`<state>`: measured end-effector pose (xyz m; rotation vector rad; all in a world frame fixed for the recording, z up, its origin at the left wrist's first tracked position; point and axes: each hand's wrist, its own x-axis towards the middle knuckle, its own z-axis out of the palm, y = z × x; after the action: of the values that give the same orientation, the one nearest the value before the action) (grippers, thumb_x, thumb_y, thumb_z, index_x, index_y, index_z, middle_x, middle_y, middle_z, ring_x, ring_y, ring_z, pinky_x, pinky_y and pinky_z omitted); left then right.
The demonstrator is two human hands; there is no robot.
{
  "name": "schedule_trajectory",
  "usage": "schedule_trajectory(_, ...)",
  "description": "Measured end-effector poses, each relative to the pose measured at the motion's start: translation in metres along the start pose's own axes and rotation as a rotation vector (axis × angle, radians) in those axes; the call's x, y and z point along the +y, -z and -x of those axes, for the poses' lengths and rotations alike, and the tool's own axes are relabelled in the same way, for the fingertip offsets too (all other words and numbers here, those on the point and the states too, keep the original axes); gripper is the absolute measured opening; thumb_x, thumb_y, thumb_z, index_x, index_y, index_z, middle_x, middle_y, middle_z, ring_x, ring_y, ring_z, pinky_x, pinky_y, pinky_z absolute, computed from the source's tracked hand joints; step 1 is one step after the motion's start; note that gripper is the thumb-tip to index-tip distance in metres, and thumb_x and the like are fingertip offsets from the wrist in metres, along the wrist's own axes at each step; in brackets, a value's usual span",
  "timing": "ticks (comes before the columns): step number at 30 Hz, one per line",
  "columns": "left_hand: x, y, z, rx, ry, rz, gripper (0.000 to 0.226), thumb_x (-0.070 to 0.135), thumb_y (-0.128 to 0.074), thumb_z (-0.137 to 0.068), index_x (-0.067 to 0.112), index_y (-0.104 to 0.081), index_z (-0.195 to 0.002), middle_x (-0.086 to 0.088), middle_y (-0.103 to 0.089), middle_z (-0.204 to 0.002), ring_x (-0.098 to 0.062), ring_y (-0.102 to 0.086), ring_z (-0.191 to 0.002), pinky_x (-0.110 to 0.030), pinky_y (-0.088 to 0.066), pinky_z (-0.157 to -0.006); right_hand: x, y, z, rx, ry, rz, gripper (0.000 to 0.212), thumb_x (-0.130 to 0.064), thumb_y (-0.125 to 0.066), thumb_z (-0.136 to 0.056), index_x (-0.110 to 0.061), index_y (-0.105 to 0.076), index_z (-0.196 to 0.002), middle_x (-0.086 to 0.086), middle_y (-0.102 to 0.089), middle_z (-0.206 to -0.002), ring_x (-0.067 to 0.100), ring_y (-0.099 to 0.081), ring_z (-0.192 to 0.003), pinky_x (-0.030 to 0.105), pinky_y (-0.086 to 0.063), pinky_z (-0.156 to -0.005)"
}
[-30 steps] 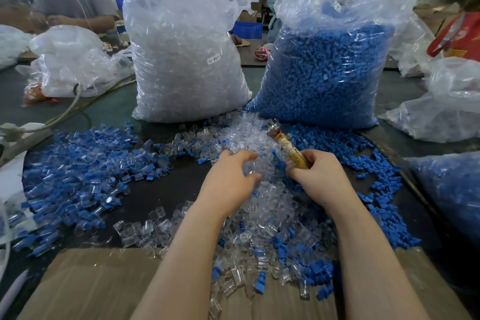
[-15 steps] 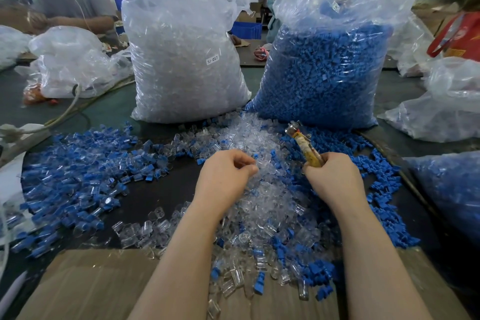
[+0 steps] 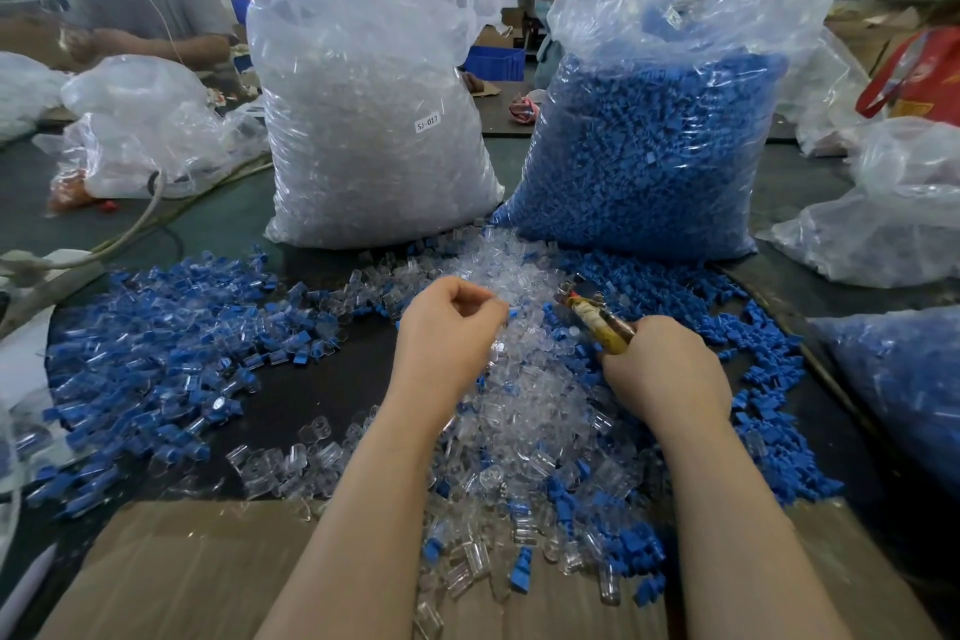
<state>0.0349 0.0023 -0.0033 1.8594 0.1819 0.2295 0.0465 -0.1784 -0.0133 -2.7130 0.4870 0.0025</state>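
Clear caps (image 3: 524, 379) look slick: the left hand (image 3: 447, 327), fingers curled on I cannot tell what, may drop one before the yellow-handled tool (image 3: 597, 325) gripped in the right hand (image 3: 670, 374) meets it

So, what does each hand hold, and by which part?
The right hand grips a yellow tool by its handle end. The left hand is curled over the clear pieces; whether it holds one cannot be told.

The labelled sack (image 3: 374, 120) stood left of the second sack (image 3: 644, 146) toward the desk's (image 3: 322, 379) far edge. Before them a heap of loose parts (image 3: 540, 411) reached the near edge, partly on a cardboard sheet (image 3: 182, 572); another spread of parts (image 3: 156, 327) lay toward the left edge.
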Motion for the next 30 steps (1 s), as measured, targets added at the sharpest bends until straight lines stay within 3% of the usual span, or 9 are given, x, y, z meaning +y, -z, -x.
schedule_trajectory(5, 0.003, 0.001, 0.000, -0.083, 0.116, 0.276, 0.009, 0.020, -0.066, -0.090, 0.013, -0.072, -0.091, -0.002, -0.076, -0.086, -0.014, -0.071, -0.082, -0.026, -0.052, -0.074, 0.001, -0.002, -0.004, 0.042, 0.045, -0.221, 0.023, -0.042, -0.067, -0.086, -0.020, -0.062, -0.090, 0.003, -0.062, -0.077, 0.025, -0.058, -0.071, 0.030, -0.038, -0.055)
schedule_trajectory(9, 0.006, -0.001, 0.001, -0.143, 0.147, 0.319, 0.018, 0.029, -0.067, -0.090, 0.013, -0.076, -0.092, 0.000, -0.072, -0.081, -0.010, -0.068, -0.074, -0.027, -0.051, -0.072, -0.004, -0.001, -0.001, 0.054, 0.154, -0.735, 0.015, -0.035, -0.075, -0.081, -0.024, -0.066, -0.083, -0.001, -0.064, -0.072, 0.020, -0.057, -0.067, 0.035, -0.047, -0.062)
schedule_trajectory(12, 0.007, -0.006, 0.003, -0.197, 0.118, 0.279, 0.022, 0.036, -0.065, -0.092, 0.017, -0.076, -0.089, 0.005, -0.072, -0.079, -0.007, -0.069, -0.073, -0.023, -0.052, -0.068, -0.011, 0.002, 0.005, 0.022, 0.186, -0.956, 0.013, -0.027, -0.079, -0.081, -0.022, -0.067, -0.080, -0.003, -0.066, -0.072, 0.011, -0.058, -0.066, 0.026, -0.048, -0.060)
schedule_trajectory(16, 0.010, -0.014, 0.007, -0.270, 0.119, 0.371, 0.020, 0.027, -0.061, -0.096, 0.009, -0.066, -0.100, 0.000, -0.074, -0.086, -0.007, -0.070, -0.068, -0.018, -0.055, -0.061, -0.017, 0.003, 0.009, -0.035, 0.204, -1.053, 0.015, -0.024, -0.081, -0.079, -0.017, -0.068, -0.082, -0.004, -0.066, -0.071, 0.004, -0.060, -0.065, 0.019, -0.047, -0.062)
schedule_trajectory(21, 0.010, -0.013, 0.008, -0.321, 0.165, 0.545, 0.011, 0.010, -0.058, -0.097, 0.008, -0.068, -0.101, 0.003, -0.066, -0.071, -0.006, -0.061, -0.060, -0.019, -0.053, -0.061, -0.021, 0.001, 0.011, -0.064, 0.222, -1.120, 0.018, -0.022, -0.082, -0.077, -0.013, -0.068, -0.084, -0.007, -0.066, -0.068, -0.003, -0.060, -0.060, 0.010, -0.046, -0.056)
schedule_trajectory(24, 0.009, -0.013, 0.007, -0.330, 0.159, 0.415, 0.014, 0.013, -0.056, -0.099, 0.013, -0.070, -0.098, 0.010, -0.052, -0.059, -0.004, -0.045, -0.050, -0.019, -0.042, -0.055, -0.023, 0.002, 0.011, -0.065, 0.216, -1.172, 0.021, -0.022, -0.082, -0.077, -0.010, -0.068, -0.085, -0.005, -0.066, -0.068, 0.000, -0.060, -0.060, 0.009, -0.047, -0.055)
schedule_trajectory(27, 0.011, -0.015, 0.009, -0.318, 0.040, 0.240, 0.007, 0.017, -0.066, -0.093, 0.021, -0.071, -0.096, 0.014, -0.054, -0.057, -0.001, -0.044, -0.049, -0.015, -0.038, -0.051, -0.024, 0.003, 0.013, -0.093, 0.216, -1.196, 0.018, -0.020, -0.081, -0.079, -0.011, -0.065, -0.081, -0.011, -0.062, -0.058, -0.002, -0.056, -0.051, 0.010, -0.044, -0.049)
schedule_trajectory(30, 0.011, -0.016, 0.011, -0.264, -0.037, 0.211, 0.009, 0.017, -0.072, -0.088, 0.024, -0.073, -0.093, 0.007, -0.055, -0.066, 0.001, -0.045, -0.051, -0.013, -0.038, -0.050, -0.025, 0.004, 0.015, -0.128, 0.213, -1.225, 0.016, -0.018, -0.077, -0.083, -0.011, -0.063, -0.080, -0.014, -0.055, -0.045, -0.003, -0.046, -0.037, 0.008, -0.035, -0.038)
